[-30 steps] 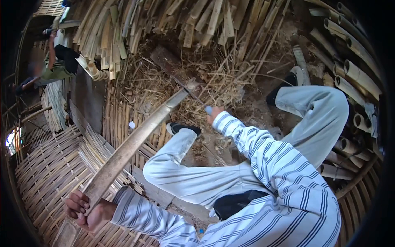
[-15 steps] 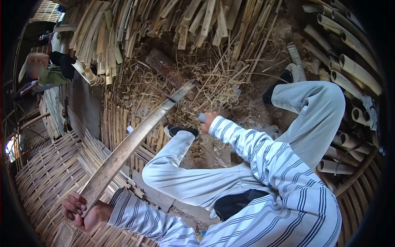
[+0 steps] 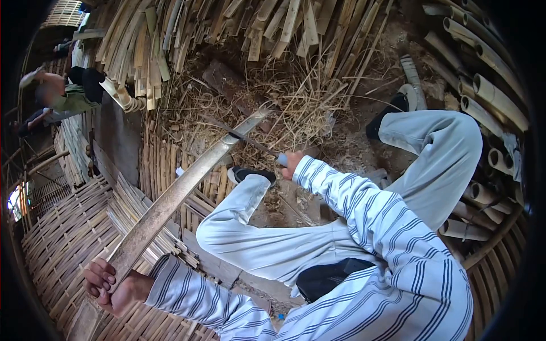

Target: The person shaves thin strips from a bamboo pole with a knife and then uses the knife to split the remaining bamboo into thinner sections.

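My left hand (image 3: 114, 287) is closed around the near end of a long split bamboo slat (image 3: 176, 196). The slat slants up and away to the right, its far end over a pile of shavings (image 3: 301, 113). In my right hand (image 3: 292, 165) is the grey-blue handle of a knife (image 3: 260, 146). Its dark, narrow blade lies across the slat near the far end, and the tip sticks out past the left side. Whether the edge is biting into the bamboo is too small to tell.
Split bamboo strips (image 3: 273, 28) are heaped at the far side. Cut bamboo poles (image 3: 495, 102) stack at the right. A wooden block (image 3: 224, 79) lies among the shavings. Woven bamboo panels (image 3: 68, 238) stand at the left, below another person (image 3: 74, 96).
The knife has slid a little along the slat toward its far end or turned slightly; its blade now shows more beyond the slat's left side. My left hand keeps its grip, almost unmoved.
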### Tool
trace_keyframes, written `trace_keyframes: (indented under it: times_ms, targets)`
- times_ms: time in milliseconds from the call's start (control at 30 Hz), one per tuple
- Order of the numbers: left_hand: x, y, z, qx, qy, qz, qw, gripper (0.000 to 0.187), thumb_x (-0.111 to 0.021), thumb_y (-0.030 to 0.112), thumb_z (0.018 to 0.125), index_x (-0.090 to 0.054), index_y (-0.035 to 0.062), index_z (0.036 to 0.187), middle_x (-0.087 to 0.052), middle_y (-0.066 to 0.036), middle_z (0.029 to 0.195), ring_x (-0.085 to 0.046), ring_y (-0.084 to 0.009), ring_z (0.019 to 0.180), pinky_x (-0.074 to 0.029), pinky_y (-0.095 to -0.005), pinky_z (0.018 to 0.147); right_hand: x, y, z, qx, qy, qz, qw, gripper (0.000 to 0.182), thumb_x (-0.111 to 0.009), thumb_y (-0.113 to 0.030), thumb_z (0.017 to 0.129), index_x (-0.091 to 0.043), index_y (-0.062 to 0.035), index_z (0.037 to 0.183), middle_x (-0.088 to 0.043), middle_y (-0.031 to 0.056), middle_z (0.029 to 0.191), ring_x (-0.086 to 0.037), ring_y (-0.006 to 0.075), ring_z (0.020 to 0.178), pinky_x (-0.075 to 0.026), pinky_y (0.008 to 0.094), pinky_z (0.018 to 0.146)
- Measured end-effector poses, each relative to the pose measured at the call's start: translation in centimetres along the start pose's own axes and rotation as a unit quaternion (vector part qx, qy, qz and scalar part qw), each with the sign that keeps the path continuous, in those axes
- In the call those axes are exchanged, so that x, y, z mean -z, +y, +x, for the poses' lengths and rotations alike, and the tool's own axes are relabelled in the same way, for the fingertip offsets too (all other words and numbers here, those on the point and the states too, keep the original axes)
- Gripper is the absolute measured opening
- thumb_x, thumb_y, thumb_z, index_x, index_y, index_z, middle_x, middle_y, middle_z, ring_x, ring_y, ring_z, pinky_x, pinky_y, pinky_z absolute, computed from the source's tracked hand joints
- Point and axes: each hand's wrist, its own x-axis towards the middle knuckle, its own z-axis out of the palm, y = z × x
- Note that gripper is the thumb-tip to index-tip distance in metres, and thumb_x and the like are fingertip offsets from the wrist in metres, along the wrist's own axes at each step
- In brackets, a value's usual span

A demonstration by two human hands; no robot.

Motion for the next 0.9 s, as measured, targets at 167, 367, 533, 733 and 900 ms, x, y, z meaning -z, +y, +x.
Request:
trace_keyframes:
  times_ms: [167,367,533,733,900]
  targets:
    - [0.0,0.3,-0.2,0.027,0.006,0.006,1.000,0.021,-0.041,0.009,0.046,-0.023,0.0145,0.056,-0.022,-0.002,0.057,-0.019,-0.0130,0.048,-0.019,-0.0265,0.048,-0.6,6.7,3.3,-0.115,-0.011,-0.041,0.992,0.040,-0.056,-0.032,0.082,-0.059,-0.0035,0.110,-0.060,0.0209,0.112,-0.061,0.0330,0.101,-0.051,0.0417,0.084]
    - [0.0,-0.2,0.2,0.017,0.009,-0.007,1.000,0.016,-0.042,0.010,0.051,-0.030,0.0101,0.061,-0.025,-0.003,0.056,-0.022,-0.0115,0.045,-0.020,-0.0252,0.044,0.3,6.9,4.0,-0.142,0.047,-0.097,0.984,0.049,-0.058,-0.038,0.079,-0.060,0.0020,0.109,-0.063,0.0247,0.102,-0.061,0.0366,0.097,-0.049,0.0411,0.089]
    - [1.3,-0.5,0.7,0.003,0.046,0.074,0.996,0.016,-0.039,0.009,0.053,-0.024,0.0132,0.056,-0.021,-0.001,0.054,-0.021,-0.0126,0.046,-0.020,-0.0268,0.046,0.2,2.2,1.0,-0.032,0.080,0.012,0.996,0.046,-0.059,-0.034,0.076,-0.059,-0.0020,0.110,-0.063,0.0246,0.099,-0.062,0.0395,0.094,-0.049,0.0434,0.088]
    - [2.0,-1.1,0.6,0.004,0.146,0.168,0.975,0.020,-0.038,0.006,0.060,-0.021,0.0150,0.054,-0.017,0.000,0.054,-0.018,-0.0133,0.048,-0.019,-0.0289,0.047,-0.3,-0.8,0.9,-0.030,0.047,0.054,0.997,0.042,-0.062,-0.030,0.070,-0.063,-0.0052,0.104,-0.064,0.0245,0.098,-0.062,0.0391,0.093,-0.051,0.0453,0.084]
    - [0.7,-0.6,0.7,0.020,0.170,0.188,0.967,0.021,-0.038,0.006,0.060,-0.020,0.0148,0.053,-0.015,0.000,0.054,-0.019,-0.0138,0.047,-0.019,-0.0295,0.047,-3.0,5.5,8.3,-0.199,0.096,0.023,0.975,0.035,-0.063,-0.028,0.079,-0.061,-0.0040,0.105,-0.065,0.0197,0.098,-0.064,0.0305,0.094,-0.050,0.0359,0.084]
